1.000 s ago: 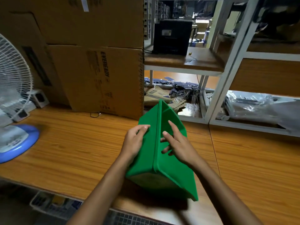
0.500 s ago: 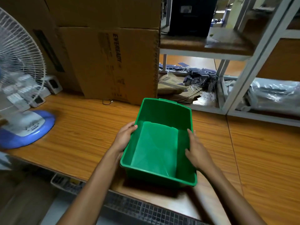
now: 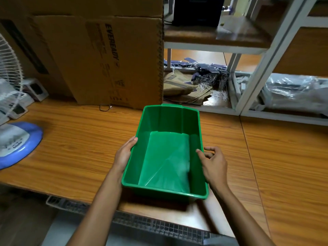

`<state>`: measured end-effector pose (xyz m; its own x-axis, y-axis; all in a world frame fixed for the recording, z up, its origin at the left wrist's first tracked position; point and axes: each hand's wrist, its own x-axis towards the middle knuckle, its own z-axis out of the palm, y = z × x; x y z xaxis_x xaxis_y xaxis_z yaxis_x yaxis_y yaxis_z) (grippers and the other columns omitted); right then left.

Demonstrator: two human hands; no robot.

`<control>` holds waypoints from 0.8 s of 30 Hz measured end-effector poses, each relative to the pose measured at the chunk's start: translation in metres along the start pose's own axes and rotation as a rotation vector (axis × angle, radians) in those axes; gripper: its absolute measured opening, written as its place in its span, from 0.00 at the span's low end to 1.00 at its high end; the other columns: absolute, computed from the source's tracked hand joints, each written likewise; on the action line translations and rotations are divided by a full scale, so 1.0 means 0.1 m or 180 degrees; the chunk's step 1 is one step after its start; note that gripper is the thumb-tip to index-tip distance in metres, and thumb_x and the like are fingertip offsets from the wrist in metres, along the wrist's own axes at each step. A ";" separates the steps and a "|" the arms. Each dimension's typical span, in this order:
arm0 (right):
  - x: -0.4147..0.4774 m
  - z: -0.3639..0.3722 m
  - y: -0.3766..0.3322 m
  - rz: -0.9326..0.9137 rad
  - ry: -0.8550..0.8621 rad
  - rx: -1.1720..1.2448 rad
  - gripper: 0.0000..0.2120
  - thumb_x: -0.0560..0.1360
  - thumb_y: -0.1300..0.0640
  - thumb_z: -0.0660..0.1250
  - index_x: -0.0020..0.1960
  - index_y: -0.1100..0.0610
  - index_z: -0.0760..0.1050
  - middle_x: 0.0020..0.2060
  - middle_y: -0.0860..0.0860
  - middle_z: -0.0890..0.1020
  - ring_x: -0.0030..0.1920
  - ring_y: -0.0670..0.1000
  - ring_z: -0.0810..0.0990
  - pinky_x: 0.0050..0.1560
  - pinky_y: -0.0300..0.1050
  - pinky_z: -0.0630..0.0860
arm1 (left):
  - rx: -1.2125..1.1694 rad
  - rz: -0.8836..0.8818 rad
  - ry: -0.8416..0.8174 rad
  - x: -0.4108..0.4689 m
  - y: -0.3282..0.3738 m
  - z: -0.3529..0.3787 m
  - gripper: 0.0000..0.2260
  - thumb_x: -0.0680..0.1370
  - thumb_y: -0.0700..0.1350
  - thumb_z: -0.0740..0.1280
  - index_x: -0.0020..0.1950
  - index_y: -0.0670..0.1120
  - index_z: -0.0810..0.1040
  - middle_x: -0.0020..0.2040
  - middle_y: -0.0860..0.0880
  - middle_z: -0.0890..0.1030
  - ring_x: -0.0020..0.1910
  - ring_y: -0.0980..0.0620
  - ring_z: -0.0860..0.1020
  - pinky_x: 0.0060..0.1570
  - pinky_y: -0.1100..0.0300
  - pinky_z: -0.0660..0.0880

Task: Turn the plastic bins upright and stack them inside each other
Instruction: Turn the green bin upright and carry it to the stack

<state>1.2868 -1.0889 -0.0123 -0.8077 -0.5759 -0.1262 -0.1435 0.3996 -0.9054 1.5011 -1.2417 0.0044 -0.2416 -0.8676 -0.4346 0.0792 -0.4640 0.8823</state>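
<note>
The left hand (image 3: 124, 154) lay flat against the outside of the green plastic bin's (image 3: 170, 121) left wall, thumb stretched straight up to the rim; its other fingers were hidden behind the wall. The right hand (image 3: 215, 164) sat just beside the right wall with its fingers loosely curled and gripping nothing, only the thumb tip reaching the rim.

Between the two hands the bin stood upright, mouth up, on the wooden worktop (image 3: 71, 139), close to the near edge, its long side running away from the person.

Behind it a large cardboard box (image 3: 106, 59) printed EVEREADY stood on the worktop, a small black wire loop (image 3: 104, 108) lying at its foot. Far left stood a white table fan (image 3: 9, 82) on a blue base (image 3: 19, 144), with a small white box (image 3: 35, 88) near it. To the right rose a white metal shelving rack (image 3: 252, 68), holding a heap of dark tags with white strings (image 3: 209, 71) and a plastic-wrapped bundle (image 3: 292, 91). A wire mesh basket (image 3: 159, 226) showed below the worktop's front edge.
</note>
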 end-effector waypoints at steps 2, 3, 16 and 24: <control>-0.01 0.01 0.00 -0.0061 0.0167 0.0015 0.11 0.73 0.47 0.73 0.40 0.53 0.76 0.38 0.51 0.85 0.42 0.55 0.83 0.45 0.50 0.76 | -0.0141 -0.0140 -0.0113 0.03 -0.01 -0.02 0.16 0.81 0.44 0.65 0.68 0.41 0.77 0.64 0.39 0.80 0.56 0.43 0.81 0.65 0.47 0.75; -0.02 0.01 -0.01 -0.0074 0.0146 0.0078 0.12 0.73 0.47 0.72 0.37 0.53 0.76 0.36 0.50 0.83 0.40 0.54 0.82 0.45 0.50 0.75 | -0.0211 -0.0213 -0.0189 0.04 -0.02 -0.02 0.14 0.81 0.44 0.64 0.64 0.39 0.78 0.60 0.38 0.82 0.48 0.45 0.84 0.57 0.51 0.79; -0.58 -1.06 0.11 0.0259 -0.0900 0.1910 0.21 0.72 0.50 0.69 0.63 0.53 0.73 0.52 0.51 0.82 0.43 0.46 0.84 0.40 0.43 0.81 | -0.0992 -0.0461 -0.1397 -0.80 -0.39 0.62 0.17 0.84 0.52 0.55 0.60 0.45 0.79 0.44 0.45 0.87 0.38 0.48 0.86 0.34 0.56 0.83; -1.10 -2.36 0.59 0.0285 -0.0463 0.2263 0.23 0.72 0.52 0.72 0.66 0.49 0.73 0.47 0.49 0.86 0.40 0.48 0.85 0.34 0.42 0.81 | -0.0055 0.0106 -0.1343 -1.42 -0.82 1.57 0.13 0.84 0.44 0.59 0.66 0.50 0.76 0.60 0.53 0.83 0.57 0.55 0.83 0.57 0.56 0.78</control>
<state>1.2319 -0.8337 0.0440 -0.7078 -0.6714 -0.2199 0.3654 -0.0815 -0.9273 1.3765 -1.0523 0.0219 -0.6132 -0.7345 -0.2905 0.1091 -0.4430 0.8899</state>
